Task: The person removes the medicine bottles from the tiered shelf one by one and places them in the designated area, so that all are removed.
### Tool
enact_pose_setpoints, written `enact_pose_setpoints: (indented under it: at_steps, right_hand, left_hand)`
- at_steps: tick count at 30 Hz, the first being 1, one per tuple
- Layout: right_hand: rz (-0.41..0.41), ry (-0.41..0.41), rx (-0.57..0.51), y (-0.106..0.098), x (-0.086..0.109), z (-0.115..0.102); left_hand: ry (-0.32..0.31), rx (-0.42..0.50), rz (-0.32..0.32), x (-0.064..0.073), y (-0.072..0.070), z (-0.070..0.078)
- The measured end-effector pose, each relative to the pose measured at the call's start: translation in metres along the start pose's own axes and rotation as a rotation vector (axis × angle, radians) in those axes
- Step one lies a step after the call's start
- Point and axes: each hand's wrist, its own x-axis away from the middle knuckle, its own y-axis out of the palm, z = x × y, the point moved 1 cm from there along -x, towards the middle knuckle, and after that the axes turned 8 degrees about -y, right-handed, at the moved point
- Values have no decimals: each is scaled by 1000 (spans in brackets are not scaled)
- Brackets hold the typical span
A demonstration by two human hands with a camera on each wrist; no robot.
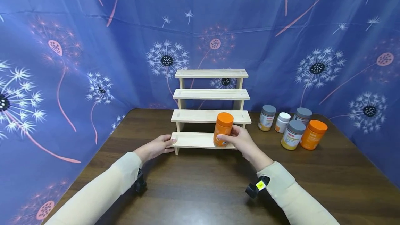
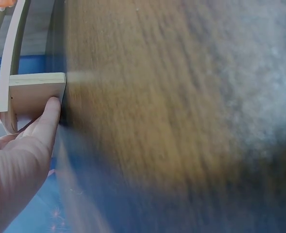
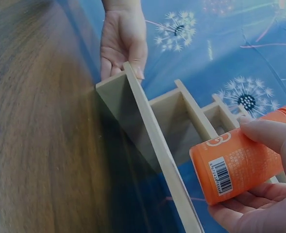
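Observation:
A pale wooden stepped display rack (image 1: 210, 94) stands on the dark table. My left hand (image 1: 157, 147) pinches the left end of its lowest step, thumb above and fingers below; the left wrist view shows the fingers (image 2: 48, 116) against the side support. My right hand (image 1: 242, 141) grips an orange supplement bottle (image 1: 222, 131) with an orange lid, thumb on one side and fingers round the other. Upright in the head view, the bottle is at the right part of the lowest step. Its barcode (image 3: 221, 175) shows in the right wrist view. Whether its base touches the step, I cannot tell.
Right of the rack stand several bottles: grey-lidded ones (image 1: 292, 135), a small white-lidded one (image 1: 282, 122) and another orange one (image 1: 313, 134). A blue dandelion-print cloth (image 1: 265, 37) hangs behind and beside the wood-grain table (image 1: 200, 183).

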Motion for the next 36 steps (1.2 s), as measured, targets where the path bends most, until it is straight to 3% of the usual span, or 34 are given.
enact_pose_setpoints:
  at_steps: [9,21,36]
  right_hand:
    - [18,48,-8,-26,5,1]
    - [48,45,26,-54,14,2]
    - [119,45,51,-91,26,19]
  left_hand:
    - [4,6,10,0,1,-1]
    - [5,17,37,-1,2,-3]
    - [-9,25,47,-1,5,-1]
